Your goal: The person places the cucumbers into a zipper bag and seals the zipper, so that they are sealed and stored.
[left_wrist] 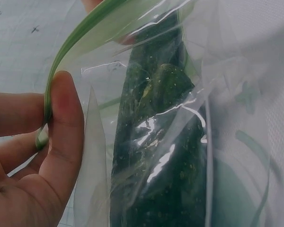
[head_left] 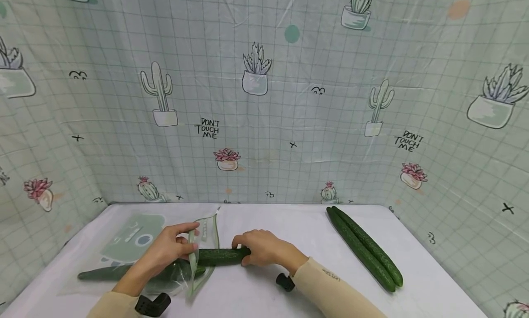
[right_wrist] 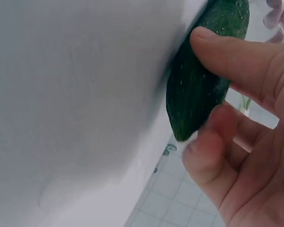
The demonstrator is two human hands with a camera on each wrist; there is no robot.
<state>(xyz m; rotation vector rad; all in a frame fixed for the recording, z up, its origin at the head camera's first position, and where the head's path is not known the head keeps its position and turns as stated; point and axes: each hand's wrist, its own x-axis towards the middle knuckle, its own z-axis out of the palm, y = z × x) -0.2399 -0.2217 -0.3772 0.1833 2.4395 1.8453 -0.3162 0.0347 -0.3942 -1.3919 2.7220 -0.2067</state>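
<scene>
Two cucumbers [head_left: 362, 248] touch; right hand [head_left: 264, 247] grips a third [head_left: 219, 257], left hand [head_left: 167, 245] pinches one bag [head_left: 128, 237], apparently containing a fourth [head_left: 103, 274].

The bag [head_left: 128, 240] is thin, clear, glossy plastic, crinkled with bright highlights, its mouth edged by a smooth green plastic strip [left_wrist: 72, 38]. The cucumber [head_left: 221, 257] at the bag's mouth has finely bumped skin with a dull sheen, while the worktop [head_left: 285, 217] under the bag looks like matt, fine-woven fabric. Behind the bag, the backdrop [head_left: 264, 175] resembles smooth, faintly shiny, creased sheeting.
</scene>
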